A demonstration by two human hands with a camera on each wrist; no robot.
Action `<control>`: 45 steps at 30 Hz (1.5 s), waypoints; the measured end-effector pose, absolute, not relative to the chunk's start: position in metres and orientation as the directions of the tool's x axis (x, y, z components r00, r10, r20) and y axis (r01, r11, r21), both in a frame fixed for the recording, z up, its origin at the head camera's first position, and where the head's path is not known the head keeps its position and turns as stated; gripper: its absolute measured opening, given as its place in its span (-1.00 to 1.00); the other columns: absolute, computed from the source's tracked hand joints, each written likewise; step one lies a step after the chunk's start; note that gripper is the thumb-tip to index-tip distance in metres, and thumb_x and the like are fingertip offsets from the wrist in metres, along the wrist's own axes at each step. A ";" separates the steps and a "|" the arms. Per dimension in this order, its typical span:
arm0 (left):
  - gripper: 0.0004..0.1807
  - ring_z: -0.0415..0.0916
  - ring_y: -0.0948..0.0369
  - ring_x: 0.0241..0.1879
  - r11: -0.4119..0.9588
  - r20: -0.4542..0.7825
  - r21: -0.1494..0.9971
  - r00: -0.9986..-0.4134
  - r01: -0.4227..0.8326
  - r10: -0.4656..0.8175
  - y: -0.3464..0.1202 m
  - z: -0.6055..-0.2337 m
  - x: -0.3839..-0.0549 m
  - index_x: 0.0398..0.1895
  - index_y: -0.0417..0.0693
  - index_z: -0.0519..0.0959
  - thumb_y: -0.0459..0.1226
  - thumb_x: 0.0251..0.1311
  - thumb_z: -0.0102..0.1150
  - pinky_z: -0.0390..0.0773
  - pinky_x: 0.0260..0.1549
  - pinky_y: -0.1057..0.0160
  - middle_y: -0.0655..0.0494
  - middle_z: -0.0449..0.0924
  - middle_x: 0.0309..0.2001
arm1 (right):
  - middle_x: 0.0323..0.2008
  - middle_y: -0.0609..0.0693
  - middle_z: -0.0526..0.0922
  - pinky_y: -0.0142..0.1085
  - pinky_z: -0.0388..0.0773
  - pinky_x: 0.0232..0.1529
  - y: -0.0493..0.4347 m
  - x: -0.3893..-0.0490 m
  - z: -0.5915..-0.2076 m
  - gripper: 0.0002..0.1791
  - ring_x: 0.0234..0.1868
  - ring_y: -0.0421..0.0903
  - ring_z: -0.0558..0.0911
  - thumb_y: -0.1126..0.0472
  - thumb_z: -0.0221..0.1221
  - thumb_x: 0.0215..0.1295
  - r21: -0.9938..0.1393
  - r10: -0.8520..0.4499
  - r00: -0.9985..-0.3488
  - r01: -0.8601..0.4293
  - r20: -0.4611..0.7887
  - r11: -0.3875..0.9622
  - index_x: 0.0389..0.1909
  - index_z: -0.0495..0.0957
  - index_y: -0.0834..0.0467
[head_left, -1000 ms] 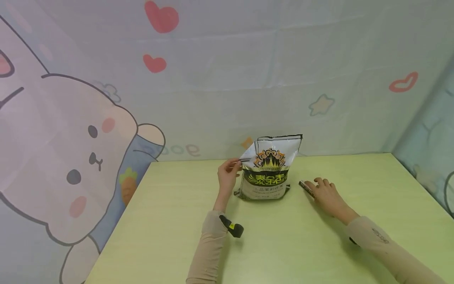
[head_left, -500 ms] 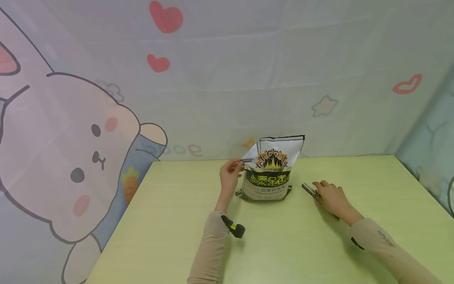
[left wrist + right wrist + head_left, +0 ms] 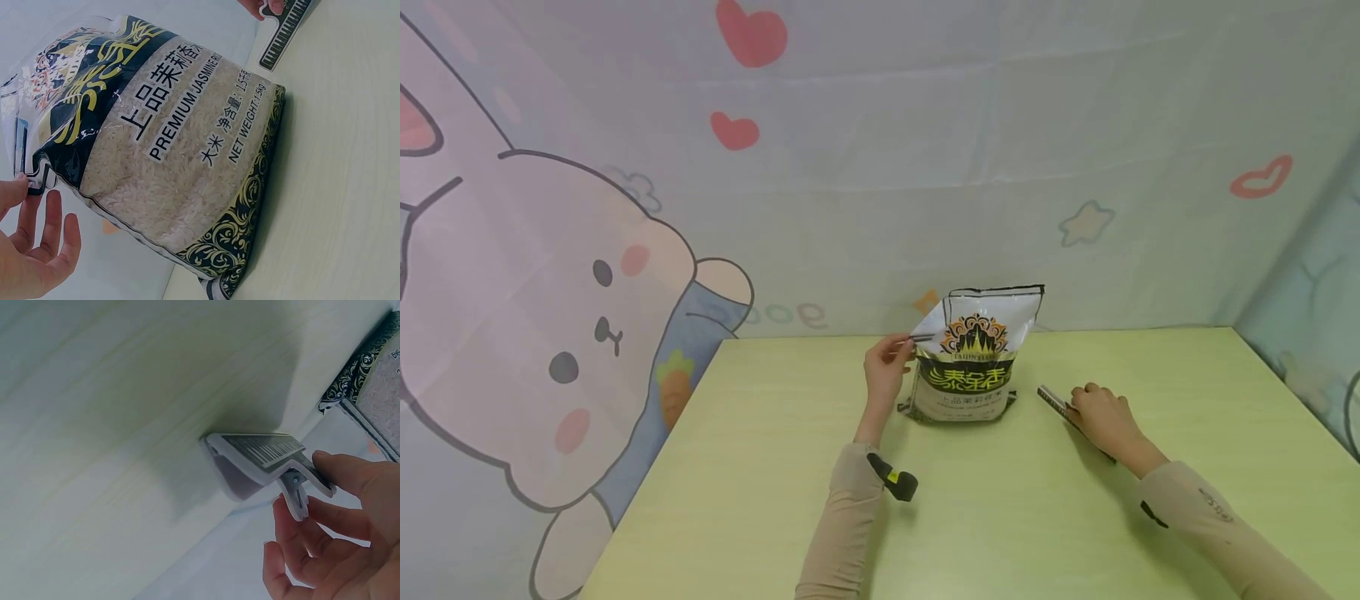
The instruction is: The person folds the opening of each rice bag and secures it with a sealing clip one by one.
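Observation:
A clear-windowed bag of jasmine rice (image 3: 964, 382) stands upright on the table, its white upper part creased toward the left. My left hand (image 3: 883, 375) pinches that upper left edge between thumb and forefinger; in the left wrist view, the other fingers of the left hand (image 3: 37, 250) are off the bag (image 3: 162, 156). To the bag's right, my right hand (image 3: 1103, 418) holds a wide clip (image 3: 1054, 402) with a black-and-white piano-key pattern. In the right wrist view, thumb and fingers squeeze the handles of the clip (image 3: 262, 453), and its long edge is at or just above the tabletop.
The pale yellow-green table (image 3: 760, 467) runs back to a cloth backdrop (image 3: 880, 167) printed with hearts, a star and a rabbit, close behind the bag. A black strap device (image 3: 895, 482) is on the left wrist.
The clip has shifted in my right hand, so more of its length shows on both sides of the fingers. My left hand keeps its pinch on the bag. The head view moved slightly.

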State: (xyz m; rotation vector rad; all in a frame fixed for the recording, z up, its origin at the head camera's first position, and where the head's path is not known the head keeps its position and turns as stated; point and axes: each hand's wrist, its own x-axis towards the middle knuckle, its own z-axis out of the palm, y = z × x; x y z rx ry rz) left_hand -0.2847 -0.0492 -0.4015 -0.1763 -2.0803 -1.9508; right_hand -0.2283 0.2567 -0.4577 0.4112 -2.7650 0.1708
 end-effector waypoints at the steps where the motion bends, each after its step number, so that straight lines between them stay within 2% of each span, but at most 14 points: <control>1: -0.80 0.59 0.08 -0.40 0.078 0.284 0.958 -0.953 0.277 -0.102 -0.049 -0.402 -0.285 -0.22 -0.31 0.57 -0.36 0.12 0.11 0.64 -0.42 0.16 -0.30 0.59 -0.29 | -0.66 0.09 0.43 -0.31 0.28 -0.81 0.257 -0.228 -0.458 -0.81 -0.70 -0.08 0.38 0.27 0.24 0.03 -0.075 -0.254 -0.902 -0.297 0.348 0.952 -0.58 0.45 0.27; 8: -0.80 0.59 -0.01 -0.35 0.074 0.291 0.956 -0.952 0.285 -0.096 -0.050 -0.402 -0.284 -0.23 -0.30 0.58 -0.36 0.12 0.11 0.56 -0.53 0.43 -0.31 0.59 -0.29 | -0.67 0.08 0.43 -0.31 0.28 -0.82 0.256 -0.227 -0.458 -0.78 -0.71 -0.09 0.38 0.24 0.26 0.01 -0.103 -0.232 -0.904 -0.285 0.359 0.953 -0.56 0.44 0.28; 14: -0.80 0.59 -0.04 -0.34 0.066 0.297 0.954 -0.951 0.292 -0.091 -0.050 -0.401 -0.283 -0.22 -0.32 0.57 -0.36 0.13 0.10 0.53 -0.55 0.49 -0.32 0.58 -0.30 | -0.65 0.09 0.44 -0.28 0.31 -0.82 0.256 -0.225 -0.458 -0.78 -0.71 -0.06 0.41 0.23 0.26 0.01 -0.094 -0.235 -0.900 -0.287 0.368 0.953 -0.53 0.46 0.30; 20: -0.80 0.59 0.01 -0.38 0.076 0.303 0.952 -0.948 0.296 -0.097 -0.049 -0.402 -0.283 -0.23 -0.33 0.57 -0.37 0.12 0.11 0.58 -0.52 0.41 -0.32 0.58 -0.31 | -0.58 0.15 0.52 -0.25 0.40 -0.80 0.261 -0.225 -0.460 -0.73 -0.67 0.01 0.49 0.23 0.27 -0.01 -0.086 -0.249 -0.882 -0.306 0.400 0.948 -0.41 0.50 0.37; 27: -0.81 0.59 -0.06 -0.37 0.080 0.303 0.952 -0.947 0.295 -0.110 -0.048 -0.401 -0.283 -0.24 -0.33 0.57 -0.38 0.12 0.11 0.64 -0.43 0.11 -0.33 0.58 -0.32 | -0.58 0.17 0.52 -0.26 0.38 -0.79 0.265 -0.226 -0.455 -0.78 -0.64 0.02 0.46 0.28 0.27 -0.04 -0.101 -0.256 -0.865 -0.328 0.432 0.939 -0.42 0.51 0.35; 31: -0.81 0.59 -0.08 -0.37 0.076 0.302 0.953 -0.947 0.295 -0.111 -0.048 -0.406 -0.288 -0.25 -0.34 0.57 -0.38 0.11 0.11 0.64 -0.44 0.12 -0.33 0.58 -0.32 | -0.55 0.21 0.53 -0.24 0.44 -0.75 0.266 -0.224 -0.450 -0.77 -0.62 0.06 0.47 0.31 0.27 -0.05 -0.112 -0.253 -0.858 -0.334 0.448 0.936 -0.39 0.52 0.38; 36: -0.80 0.60 0.08 -0.42 0.065 0.289 0.957 -0.950 0.283 -0.115 -0.049 -0.420 -0.300 -0.24 -0.27 0.59 -0.32 0.10 0.14 0.64 -0.46 0.20 -0.27 0.60 -0.30 | -0.50 0.26 0.54 -0.19 0.48 -0.69 0.269 -0.223 -0.448 -0.77 -0.56 0.11 0.48 0.32 0.27 -0.04 -0.137 -0.235 -0.868 -0.323 0.438 0.937 -0.37 0.53 0.39; 40: -0.79 0.56 0.30 -0.47 0.080 0.294 0.955 -0.948 0.286 -0.121 -0.048 -0.423 -0.301 -0.23 -0.22 0.59 -0.28 0.12 0.13 0.59 -0.52 0.37 -0.22 0.61 -0.30 | -0.45 0.29 0.52 -0.16 0.49 -0.65 0.273 -0.223 -0.447 -0.78 -0.51 0.14 0.48 0.33 0.26 -0.03 -0.150 -0.221 -0.877 -0.310 0.426 0.939 -0.35 0.54 0.38; 45: -0.80 0.52 0.37 -0.50 0.075 0.300 0.953 -0.946 0.292 -0.126 -0.048 -0.422 -0.300 -0.24 -0.22 0.59 -0.29 0.12 0.13 0.56 -0.54 0.43 -0.21 0.61 -0.32 | -0.43 0.31 0.51 -0.14 0.48 -0.64 0.276 -0.221 -0.443 -0.77 -0.50 0.15 0.47 0.36 0.25 -0.03 -0.161 -0.207 -0.873 -0.304 0.441 0.939 -0.32 0.53 0.38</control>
